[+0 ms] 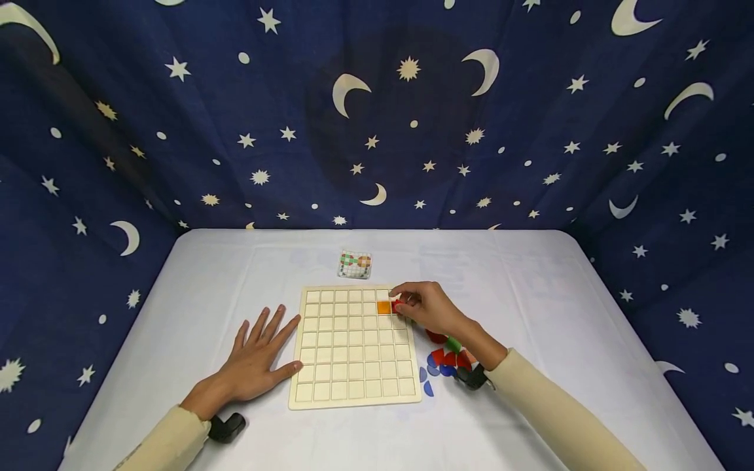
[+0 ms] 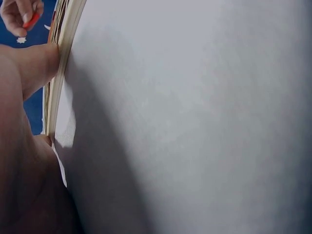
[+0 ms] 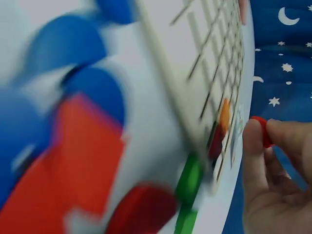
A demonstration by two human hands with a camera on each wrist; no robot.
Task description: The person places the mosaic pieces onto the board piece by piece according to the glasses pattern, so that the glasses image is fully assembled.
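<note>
A cream board (image 1: 340,340) with a grid of square recesses lies flat on the white table. My right hand (image 1: 432,311) is over its far right corner and pinches a small red piece (image 3: 262,130) between thumb and forefinger. Beside those fingertips an orange square (image 1: 384,307) sits in a recess, and the right wrist view shows a dark red piece (image 3: 216,142) right next to it. Spread flat at the board's left side is my left hand (image 1: 253,366), with thumb and forefinger touching the board's edge.
Loose blue pieces (image 1: 429,389), red pieces (image 1: 437,356) and a green piece (image 1: 453,345) lie right of the board, partly under the right forearm. Beyond the board's far edge lies a small pattern card (image 1: 355,264). A navy curtain (image 1: 377,157) with moons and stars surrounds the table.
</note>
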